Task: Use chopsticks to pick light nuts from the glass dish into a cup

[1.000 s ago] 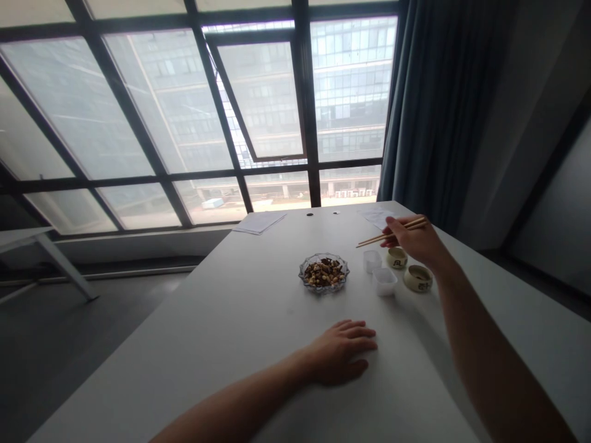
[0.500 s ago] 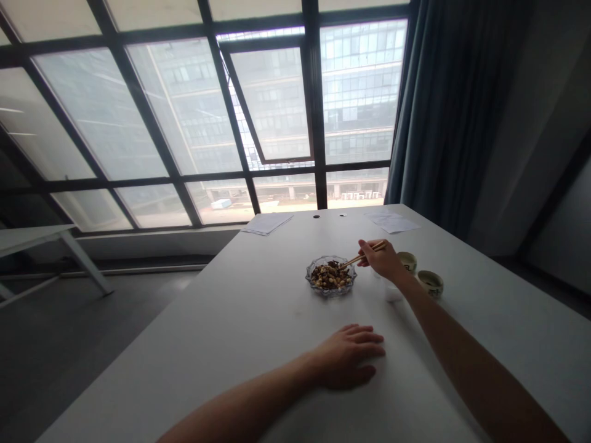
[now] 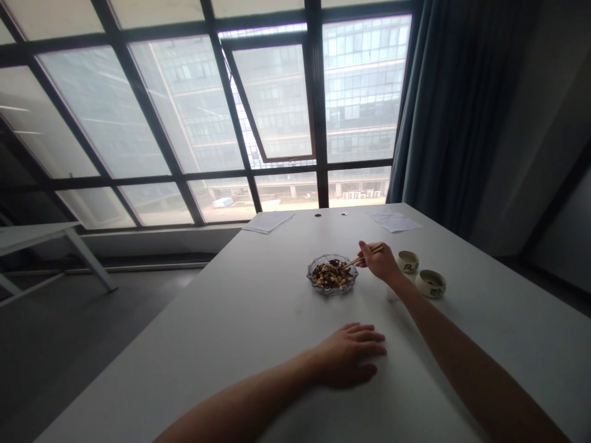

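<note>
My right hand [image 3: 378, 261] is closed around a pair of wooden chopsticks [image 3: 354, 261], whose tips reach into a clear glass bowl [image 3: 332, 291] with a scalloped rim. In the bowl lies a mix of small brown, dark and pale pieces [image 3: 331, 274], perhaps nuts or beans; their kind is too small to tell. My left hand [image 3: 351, 355] rests flat on the white table, fingers apart, nearer to me than the bowl. Two pale ceramic cups with dark characters, a farther cup [image 3: 408, 261] and a nearer cup [image 3: 431, 283], stand right of my right hand.
Papers [image 3: 268, 222] lie at the far left of the white table [image 3: 207, 344], with more sheets [image 3: 394, 220] at the far right. Something whitish on the table is partly hidden by my right forearm. Another table [image 3: 37, 237] stands at left; windows and a dark curtain [image 3: 443, 123] are beyond.
My right hand has shifted slightly within the bowl area, the chopstick tips still among the pieces. The farther cup shows more fully now. My left hand stays in place.
</note>
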### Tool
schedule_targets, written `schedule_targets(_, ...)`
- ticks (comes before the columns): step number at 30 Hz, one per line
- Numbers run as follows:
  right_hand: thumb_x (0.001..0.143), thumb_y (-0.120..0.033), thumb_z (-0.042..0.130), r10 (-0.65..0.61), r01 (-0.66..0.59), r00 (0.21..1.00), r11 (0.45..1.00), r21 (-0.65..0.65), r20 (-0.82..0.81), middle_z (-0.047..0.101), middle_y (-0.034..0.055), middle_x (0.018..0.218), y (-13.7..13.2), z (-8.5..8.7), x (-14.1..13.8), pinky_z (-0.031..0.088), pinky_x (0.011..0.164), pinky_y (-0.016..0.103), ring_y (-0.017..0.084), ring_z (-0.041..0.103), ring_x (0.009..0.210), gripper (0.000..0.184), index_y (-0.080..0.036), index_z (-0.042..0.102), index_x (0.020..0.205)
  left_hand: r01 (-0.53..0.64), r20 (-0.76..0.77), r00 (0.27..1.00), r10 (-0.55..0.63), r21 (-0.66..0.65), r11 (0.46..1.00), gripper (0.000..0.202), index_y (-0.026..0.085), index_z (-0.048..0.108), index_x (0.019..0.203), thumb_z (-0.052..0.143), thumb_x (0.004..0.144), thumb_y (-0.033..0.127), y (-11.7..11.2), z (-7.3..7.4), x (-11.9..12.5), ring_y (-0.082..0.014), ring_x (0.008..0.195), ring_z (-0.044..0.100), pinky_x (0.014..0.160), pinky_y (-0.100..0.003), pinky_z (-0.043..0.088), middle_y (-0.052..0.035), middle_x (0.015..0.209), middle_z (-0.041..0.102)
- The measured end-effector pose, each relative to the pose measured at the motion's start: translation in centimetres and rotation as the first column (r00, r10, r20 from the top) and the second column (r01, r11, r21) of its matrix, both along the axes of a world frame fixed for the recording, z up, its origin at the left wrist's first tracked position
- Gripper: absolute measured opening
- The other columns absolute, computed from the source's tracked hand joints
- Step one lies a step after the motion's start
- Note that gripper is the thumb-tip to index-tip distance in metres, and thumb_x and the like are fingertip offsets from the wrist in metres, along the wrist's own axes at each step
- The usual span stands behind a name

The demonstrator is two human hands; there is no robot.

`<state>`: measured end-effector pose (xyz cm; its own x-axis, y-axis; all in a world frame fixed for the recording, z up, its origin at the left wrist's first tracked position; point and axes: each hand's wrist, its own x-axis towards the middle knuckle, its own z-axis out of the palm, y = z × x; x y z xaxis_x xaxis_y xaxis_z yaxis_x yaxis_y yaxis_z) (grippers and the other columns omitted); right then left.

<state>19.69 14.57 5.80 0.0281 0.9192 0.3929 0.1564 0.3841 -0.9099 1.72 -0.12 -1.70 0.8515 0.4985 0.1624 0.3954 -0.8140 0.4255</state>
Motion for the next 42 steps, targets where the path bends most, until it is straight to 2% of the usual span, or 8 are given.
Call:
schedule_targets(3,0.077,-0.076,0.069,-0.039,0.039,0.999,0.999,-0.011,-0.007,0.070,0.0115,0.053,-0.2,0.6,0.0,0.061,0.045,0.027,0.026,0.074,0.050,0.062,-0.017,0.068,0.057,-0.002,-0.012,1.000,0.002,0.009,1.000,0.047,0.031,0.054,0.144,0.059,0.098,0.039,0.0,-0.1,0.0,-0.0273,0.150,0.039,0.126,-0.045,0.025,-0.0030,0.156,0.050)
schedule_targets(6,0.081,-0.069,0.072,-0.071,0.070,0.997,0.997,-0.029,-0.040,0.070,0.0110,0.053,-0.7,2.0,0.7,0.061,0.045,0.027,0.026,0.073,0.049,0.057,-0.018,0.067,0.056,-0.005,-0.002,1.000,0.005,0.012,1.000,0.047,0.031,0.054,0.144,0.059,0.098,0.039,0.1,-0.3,0.0,-0.0268,0.149,0.040,0.126,-0.045,0.025,-0.0034,0.156,0.050)
schedule_targets(13,0.089,-0.049,0.073,-0.294,0.295,0.954,0.955,0.014,-0.064,0.072,0.0109,0.057,-1.7,5.9,5.5,0.059,0.042,0.024,0.024,0.073,0.048,0.043,-0.017,0.065,0.060,0.002,0.015,1.000,-0.002,0.015,1.000,0.046,0.031,0.055,0.143,0.059,0.098,0.039,0.2,-0.6,0.0,-0.0254,0.149,0.040,0.126,-0.043,0.025,-0.0032,0.156,0.051)
schedule_targets(19,0.091,-0.037,0.070,-0.375,0.376,0.926,0.925,-0.050,0.031,0.070,0.0144,0.054,-0.2,5.5,8.5,0.061,0.042,0.030,0.028,0.073,0.048,0.039,-0.020,0.063,0.057,-0.002,0.011,1.000,0.002,0.002,1.000,0.047,0.032,0.055,0.143,0.060,0.097,0.038,0.2,-0.4,0.0,-0.0266,0.149,0.040,0.126,-0.045,0.026,-0.0032,0.156,0.050)
schedule_targets(24,0.090,-0.029,0.072,-0.337,0.345,0.938,0.929,-0.131,0.081,0.070,0.0133,0.054,0.1,5.1,8.4,0.061,0.044,0.028,0.026,0.073,0.049,0.035,-0.018,0.063,0.057,0.007,0.010,1.000,-0.007,0.001,1.000,0.047,0.031,0.055,0.143,0.060,0.097,0.038,0.1,-0.1,0.0,-0.0263,0.150,0.039,0.126,-0.044,0.025,-0.0035,0.156,0.050)
schedule_targets(30,0.092,-0.026,0.071,-0.304,0.306,0.952,0.946,-0.111,0.030,0.070,0.0106,0.053,-0.6,5.9,7.9,0.059,0.042,0.023,0.023,0.073,0.048,0.036,-0.017,0.064,0.058,0.003,0.003,1.000,-0.003,-0.014,1.000,0.048,0.031,0.055,0.143,0.060,0.096,0.036,0.0,0.2,0.1,-0.0279,0.150,0.039,0.126,-0.046,0.026,-0.0039,0.156,0.050)
schedule_targets(36,0.087,-0.047,0.078,-0.173,0.175,0.980,0.985,0.010,-0.101,0.072,0.0082,0.060,-1.1,5.9,6.5,0.061,0.046,0.023,0.021,0.073,0.050,0.040,-0.015,0.069,0.064,0.000,0.025,1.000,0.000,-0.016,1.000,0.047,0.031,0.056,0.143,0.060,0.096,0.037,0.1,0.0,0.0,-0.0267,0.149,0.040,0.125,-0.046,0.028,-0.0036,0.156,0.051)
schedule_targets(42,0.073,-0.074,0.076,0.085,-0.084,0.996,0.995,0.055,-0.009,0.071,0.0091,0.062,-1.2,4.0,3.1,0.061,0.048,0.025,0.022,0.073,0.053,0.061,-0.013,0.071,0.068,0.006,0.035,0.999,-0.006,-0.005,1.000,0.048,0.031,0.056,0.143,0.062,0.096,0.037,0.2,-0.2,-0.1,-0.0259,0.149,0.040,0.126,-0.044,0.027,-0.0032,0.155,0.051)
